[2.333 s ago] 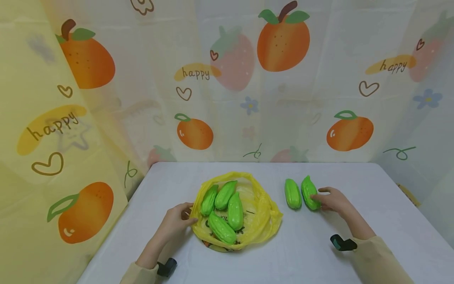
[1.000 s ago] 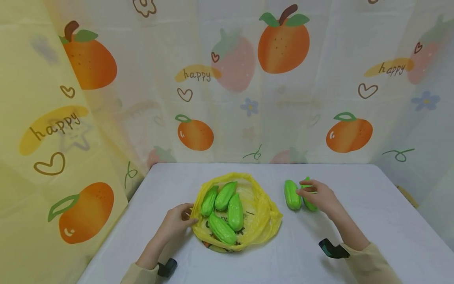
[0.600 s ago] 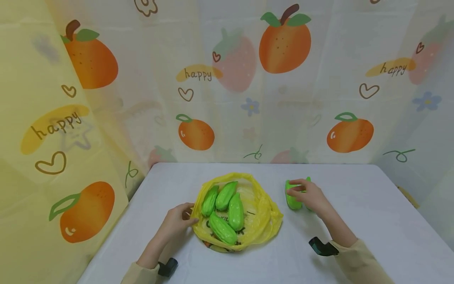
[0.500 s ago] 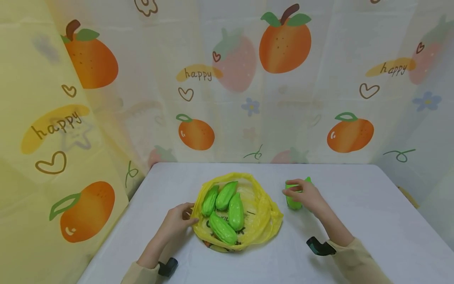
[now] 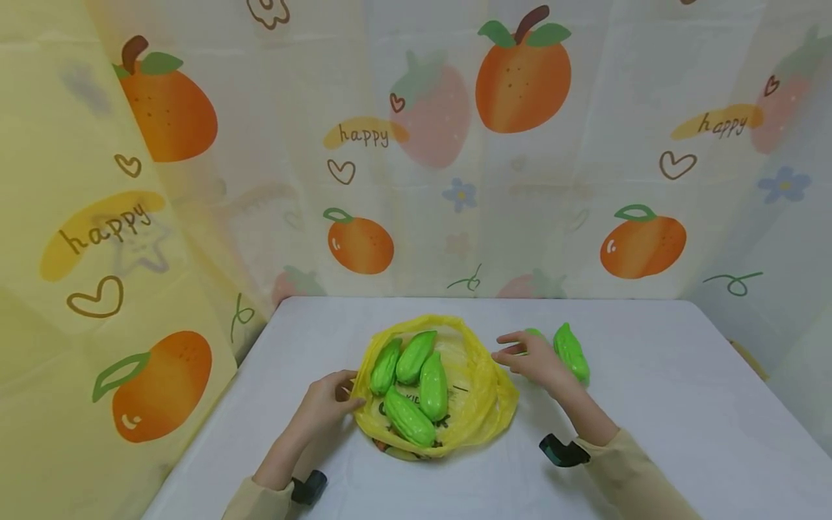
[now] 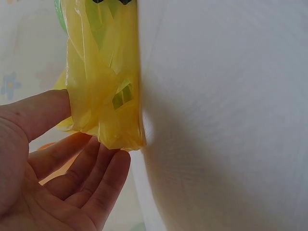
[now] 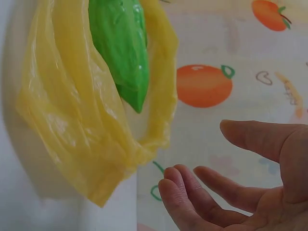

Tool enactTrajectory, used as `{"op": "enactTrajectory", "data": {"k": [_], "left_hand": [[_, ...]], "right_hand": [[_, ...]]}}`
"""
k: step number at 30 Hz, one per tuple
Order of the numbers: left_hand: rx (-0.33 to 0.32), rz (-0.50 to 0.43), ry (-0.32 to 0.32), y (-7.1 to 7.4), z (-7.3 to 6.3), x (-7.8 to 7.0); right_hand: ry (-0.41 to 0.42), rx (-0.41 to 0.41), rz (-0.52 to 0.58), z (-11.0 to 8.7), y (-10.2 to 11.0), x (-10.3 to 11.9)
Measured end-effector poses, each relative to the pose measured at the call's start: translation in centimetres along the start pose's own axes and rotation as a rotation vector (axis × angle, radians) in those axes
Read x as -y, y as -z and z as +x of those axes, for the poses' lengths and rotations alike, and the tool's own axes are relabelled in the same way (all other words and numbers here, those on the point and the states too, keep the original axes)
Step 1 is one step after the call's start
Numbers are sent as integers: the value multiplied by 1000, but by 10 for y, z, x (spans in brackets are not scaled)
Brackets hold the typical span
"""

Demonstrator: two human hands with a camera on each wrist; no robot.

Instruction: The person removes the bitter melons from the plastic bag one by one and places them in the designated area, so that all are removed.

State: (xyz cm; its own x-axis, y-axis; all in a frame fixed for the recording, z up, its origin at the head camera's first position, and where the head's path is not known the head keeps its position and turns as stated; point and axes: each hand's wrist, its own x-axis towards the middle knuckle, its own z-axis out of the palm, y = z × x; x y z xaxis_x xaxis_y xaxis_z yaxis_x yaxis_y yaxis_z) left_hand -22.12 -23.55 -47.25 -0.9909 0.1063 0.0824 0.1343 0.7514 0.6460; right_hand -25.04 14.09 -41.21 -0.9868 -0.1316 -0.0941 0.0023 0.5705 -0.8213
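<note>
A yellow plastic bag (image 5: pixel 477 404) lies open on the white table (image 5: pixel 656 412) with several green gourds (image 5: pixel 432 386) inside. My left hand (image 5: pixel 338 397) holds the bag's left edge; in the left wrist view the bag's hem (image 6: pixel 103 96) sits between the thumb and fingers of my left hand (image 6: pixel 91 127). My right hand (image 5: pixel 513 354) hovers just right of the bag, fingers spread and empty. In the right wrist view my right hand (image 7: pixel 197 154) holds nothing, with the bag (image 7: pixel 72 120) and a gourd (image 7: pixel 120 48) in front of it. One loose gourd (image 5: pixel 572 352) lies to its right; another (image 5: pixel 534 333) is mostly hidden behind it.
A fruit-patterned curtain (image 5: pixel 416 159) closes off the back and both sides of the table. The table's left edge (image 5: pixel 214 419) drops beside my left arm. Black wrist-camera mounts sit on both sleeves (image 5: pixel 564 451).
My right hand let go of the loose gourds and moved left toward the bag, now empty. The left hand and the bag stayed put.
</note>
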Motion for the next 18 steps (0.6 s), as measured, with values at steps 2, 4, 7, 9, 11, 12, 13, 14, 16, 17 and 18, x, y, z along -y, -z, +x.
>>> {"op": "enactTrajectory", "data": {"k": [2, 4, 7, 9, 11, 12, 13, 14, 16, 17, 18], "left_hand": [[0, -4, -9, 0, 0, -1], [-1, -3, -12, 0, -1, -1], [0, -1, -7, 0, 0, -1], [1, -1, 3, 0, 0, -1], [1, -3, 7, 0, 1, -2], [2, -6, 11, 0, 1, -2], [1, -5, 11, 0, 1, -2], [2, -6, 12, 0, 1, -2], [4, -4, 9, 0, 0, -2], [5, -4, 9, 0, 0, -2], [7, -4, 9, 0, 0, -2]], "right_hand": [[9, 9, 21, 1, -4, 0], [11, 13, 23, 3, -9, 0], [18, 21, 18, 5, -15, 1], [16, 32, 18, 6, -20, 3], [14, 47, 22, 7, -24, 6], [11, 52, 16, 8, -26, 7], [4, 51, 9, 9, -29, 8], [2, 57, 0, 10, -31, 9], [-9, 60, -12, 12, -36, 11], [-14, 60, -19, 13, -39, 12], [-16, 61, -25, 14, -42, 12]]}}
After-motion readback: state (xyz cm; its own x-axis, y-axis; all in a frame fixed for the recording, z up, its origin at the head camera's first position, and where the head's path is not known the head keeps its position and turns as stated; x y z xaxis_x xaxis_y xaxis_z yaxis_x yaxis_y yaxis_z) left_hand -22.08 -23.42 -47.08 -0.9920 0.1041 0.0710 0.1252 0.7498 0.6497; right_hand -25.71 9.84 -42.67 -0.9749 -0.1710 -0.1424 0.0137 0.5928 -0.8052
